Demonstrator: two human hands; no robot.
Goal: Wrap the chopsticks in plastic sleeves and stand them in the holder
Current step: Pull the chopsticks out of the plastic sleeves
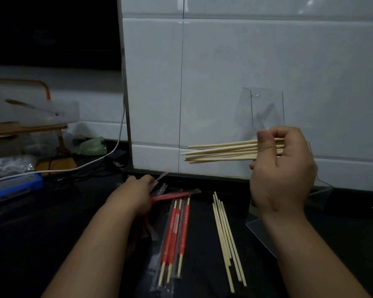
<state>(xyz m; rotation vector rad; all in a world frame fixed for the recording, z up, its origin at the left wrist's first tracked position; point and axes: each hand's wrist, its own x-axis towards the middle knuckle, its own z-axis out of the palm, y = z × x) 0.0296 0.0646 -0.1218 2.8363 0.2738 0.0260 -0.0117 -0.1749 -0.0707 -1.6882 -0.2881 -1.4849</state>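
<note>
My right hand is raised in front of the tiled wall, its fingers curled round a bundle of bare chopsticks that point left and lie roughly level, just in front of the clear holder standing against the wall. My left hand is low on the dark counter, gripping a bunch of red and clear plastic sleeves. Between my arms lie a few wrapped chopsticks and, to their right, a row of loose chopsticks.
</note>
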